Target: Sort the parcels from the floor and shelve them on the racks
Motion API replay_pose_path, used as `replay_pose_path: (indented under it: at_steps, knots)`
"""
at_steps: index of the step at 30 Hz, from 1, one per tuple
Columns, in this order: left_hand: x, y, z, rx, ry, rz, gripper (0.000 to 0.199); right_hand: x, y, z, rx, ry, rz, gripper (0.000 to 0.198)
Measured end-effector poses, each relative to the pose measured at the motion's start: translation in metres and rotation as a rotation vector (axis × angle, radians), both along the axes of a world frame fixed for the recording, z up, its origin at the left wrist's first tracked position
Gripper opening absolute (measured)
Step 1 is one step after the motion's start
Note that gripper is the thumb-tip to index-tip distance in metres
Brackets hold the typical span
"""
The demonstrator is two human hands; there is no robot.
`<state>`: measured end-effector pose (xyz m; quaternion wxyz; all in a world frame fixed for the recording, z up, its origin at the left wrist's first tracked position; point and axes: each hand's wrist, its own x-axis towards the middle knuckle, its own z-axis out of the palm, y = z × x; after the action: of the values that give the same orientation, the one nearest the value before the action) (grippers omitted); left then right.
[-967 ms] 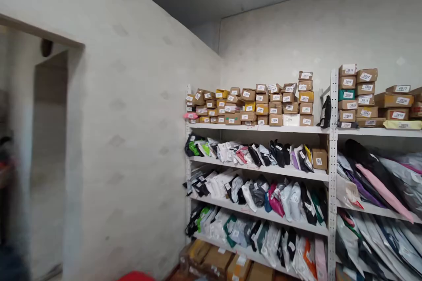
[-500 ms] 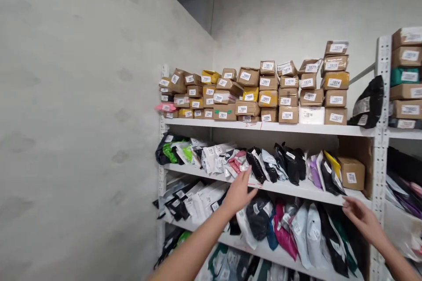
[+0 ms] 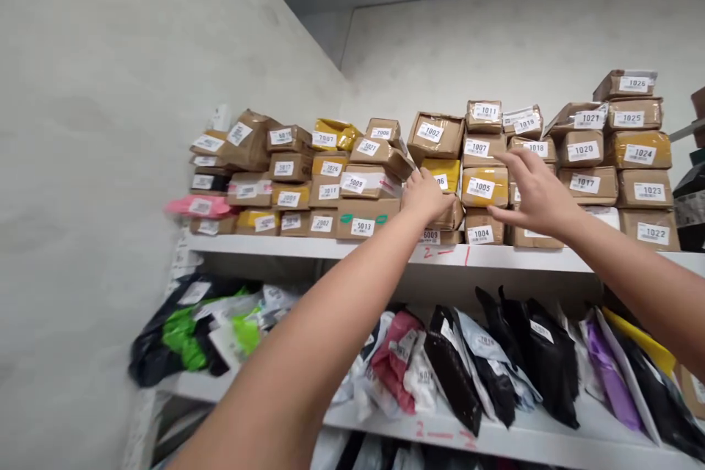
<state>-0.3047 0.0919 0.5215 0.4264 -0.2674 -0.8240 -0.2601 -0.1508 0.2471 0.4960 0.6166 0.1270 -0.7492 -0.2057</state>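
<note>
Head view: both bare hands up at the stacked boxes on the top shelf [image 3: 275, 245]. Left hand [image 3: 427, 197] sits against the stack front, fingers bent, thumb out to its right; fingertips partly lost among the boxes, so cannot tell if it grips anything. Right behind it, a brown cardboard box [image 3: 454, 214], mostly covered by the hand. Just above the hand, a yellow-wrapped box [image 3: 452, 173] (label half hidden, ends in 06), and on top of that the box labelled 1002 [image 3: 438, 136]. Below the hand, box 6009 [image 3: 449, 238], flat on the shelf. Left of it, boxes 5009 [image 3: 366, 182] and 5013 [image 3: 366, 219].

Right hand [image 3: 532, 191] is spread, thumb well apart from the fingers, nothing in it. It hovers in front of the column topped by box 1019 [image 3: 523, 121], hiding part of it. Between the hands: boxes 1007 [image 3: 483, 149], 1005 [image 3: 485, 187] and 1004 [image 3: 483, 226], one above another. Right of the right hand, box 1017 [image 3: 588, 185]. Below both hands, the next shelf [image 3: 595, 429] bears labelled mailers, including a black one [image 3: 452, 371] and a purple one [image 3: 611, 371].
</note>
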Motion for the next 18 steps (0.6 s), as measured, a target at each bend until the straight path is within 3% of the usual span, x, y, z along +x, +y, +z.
replay_pose_path:
  at_steps: [3, 7, 13, 15, 18]
  knots:
    - [-0.023, 0.006, 0.02, -0.012, -0.128, -0.07, 0.109, -0.049, -0.022, 0.037, -0.023, 0.033, -0.118, 0.081]
    - [-0.038, 0.004, 0.034, -0.025, -0.153, -0.19, 0.109, -0.105, -0.036, 0.086, -0.022, 0.06, -0.23, 0.099]
    - [-0.045, 0.004, 0.038, 0.029, -0.117, -0.245, 0.127, -0.144, -0.047, 0.178, -0.047, 0.022, -0.383, 0.118]
    - [-0.047, 0.009, 0.039, 0.073, -0.139, -0.246, 0.134, -0.151, -0.053, 0.195, -0.095, -0.024, -0.451, 0.113]
    - [-0.048, 0.015, 0.041, 0.144, -0.158, -0.237, 0.141, -0.159, -0.067, 0.194, -0.164, -0.025, -0.532, 0.106]
